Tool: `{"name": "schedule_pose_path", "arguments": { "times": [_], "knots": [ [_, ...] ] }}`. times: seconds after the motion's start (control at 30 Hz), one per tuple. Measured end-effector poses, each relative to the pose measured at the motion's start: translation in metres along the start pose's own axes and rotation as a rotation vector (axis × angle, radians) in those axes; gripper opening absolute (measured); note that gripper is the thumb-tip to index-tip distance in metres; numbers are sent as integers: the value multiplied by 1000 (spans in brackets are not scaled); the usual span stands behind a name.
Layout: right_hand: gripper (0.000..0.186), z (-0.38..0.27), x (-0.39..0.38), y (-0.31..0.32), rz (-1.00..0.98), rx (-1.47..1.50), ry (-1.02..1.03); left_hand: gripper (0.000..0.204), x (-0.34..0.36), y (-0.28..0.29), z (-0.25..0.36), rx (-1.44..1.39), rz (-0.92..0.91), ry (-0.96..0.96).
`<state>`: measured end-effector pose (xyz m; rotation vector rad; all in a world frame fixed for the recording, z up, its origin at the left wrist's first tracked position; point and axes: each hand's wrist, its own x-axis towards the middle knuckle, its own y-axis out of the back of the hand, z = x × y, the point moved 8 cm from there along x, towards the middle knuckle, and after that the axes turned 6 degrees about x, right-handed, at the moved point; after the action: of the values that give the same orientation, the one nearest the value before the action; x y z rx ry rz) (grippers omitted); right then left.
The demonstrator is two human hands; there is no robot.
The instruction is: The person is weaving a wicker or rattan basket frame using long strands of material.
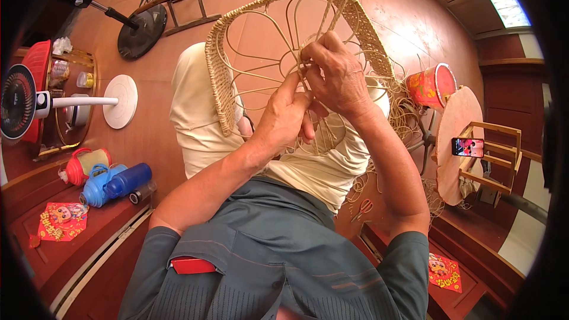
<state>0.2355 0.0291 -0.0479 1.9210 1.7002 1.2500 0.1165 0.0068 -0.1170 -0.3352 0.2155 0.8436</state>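
Presently, a woven basket (218, 77), which is pale and not finished, stands tilted over the person's lap, its braided side wall curving around the loops and spokes of thin strands (327, 19). Near the middle, where these strands come together, the right hand (339, 77) is bent and pinches them between the thumb and the forefinger. The left hand (283, 111) is just beside and a little lower, with its thumb pointing up to the same crossing; its other fingers are partly hidden, so I cannot tell whether they grip something. Under the basket are the cream trousers (198, 106), and below them the dark grey shirt (267, 261) with a red thing in its pocket. To the right, a heap of loose strands (404, 120) lies near a red bucket (428, 88), and orange-handled scissors (365, 206) rest on the floor lower down. Farther right, a phone (468, 147) is in front of a round board (456, 112) and a wooden frame (502, 136). On the left side are a white-based fan (120, 101), a light blue flask (98, 188) and a dark blue bottle (129, 180). Above, a dark chair (192, 16) lies near a black round base (142, 34).
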Motion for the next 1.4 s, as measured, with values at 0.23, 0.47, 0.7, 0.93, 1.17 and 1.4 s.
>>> {"name": "schedule_pose_path", "arguments": {
  "times": [0.23, 0.47, 0.7, 0.93, 1.17, 1.4],
  "knots": [
    [18, 4, 3, 2, -110, 24, -43, 23, -2, -6, -25, -356, 3, 165],
    [23, -3, -5, 4, -142, 33, 19, 43, -31, 26, -27, -197, 165, -11],
    [18, -3, -9, 6, -111, 58, 93, 40, -36, 25, -29, -153, 41, 15],
    [19, -5, -8, 7, -76, 35, 103, 31, -48, 26, -7, 25, 24, -120],
    [19, 1, -7, 2, -101, 32, 48, 22, -86, -3, 61, 863, 55, -968],
    [25, -3, -10, 5, -116, 57, 114, 20, -96, -13, 24, 902, -227, -590]
  ]
}}
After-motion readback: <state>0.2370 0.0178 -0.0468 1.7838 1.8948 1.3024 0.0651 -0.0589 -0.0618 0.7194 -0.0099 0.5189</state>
